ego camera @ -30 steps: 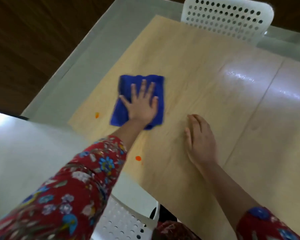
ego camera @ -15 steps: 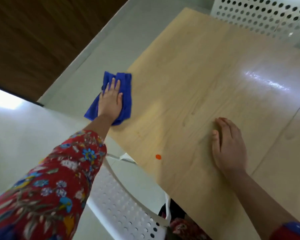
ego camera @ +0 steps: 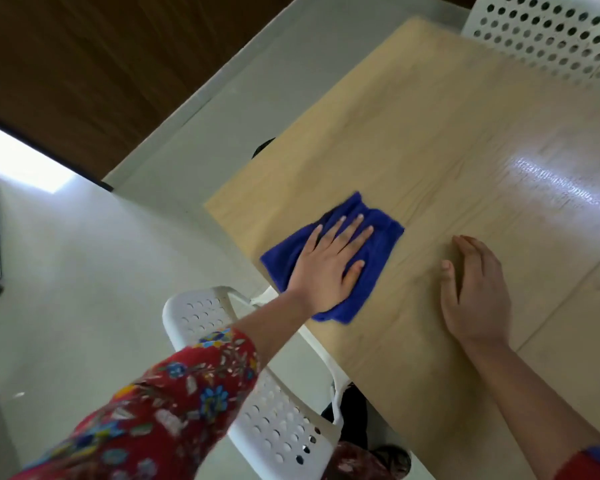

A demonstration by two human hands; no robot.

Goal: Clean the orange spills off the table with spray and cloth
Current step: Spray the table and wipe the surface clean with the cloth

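- Squarely under the left hand [ego camera: 326, 271] lay the blue cloth [ego camera: 381, 247], rumpled on the light wooden table [ego camera: 430, 116] close to its near-left corner.
- That hand pressed flat on the cloth, fingers straight and slightly spread, thumb out to the side; nothing was pinched.
- One corner of the cloth reached the table's left edge, above the floor side, so there was hardly any room left to move that way.
- Away from the corner, bare tabletop ran wide toward the far end and to the right, with a bright glare patch [ego camera: 551, 178] on it.
- The right hand [ego camera: 475, 296] rested palm down on the table just beside the cloth, fingers straight and close together, apart from the fabric.
- A seam [ego camera: 568, 296] crossed the tabletop beyond the right hand.
- A white perforated chair [ego camera: 278, 431] stood tucked against the near edge, below the left forearm and its red floral sleeve [ego camera: 170, 403].
- A second white perforated chair [ego camera: 548, 36] sat at the far end of the table.
- Pale floor [ego camera: 84, 271] lay to the left, with a dark wood-panelled wall [ego camera: 84, 64] behind it.
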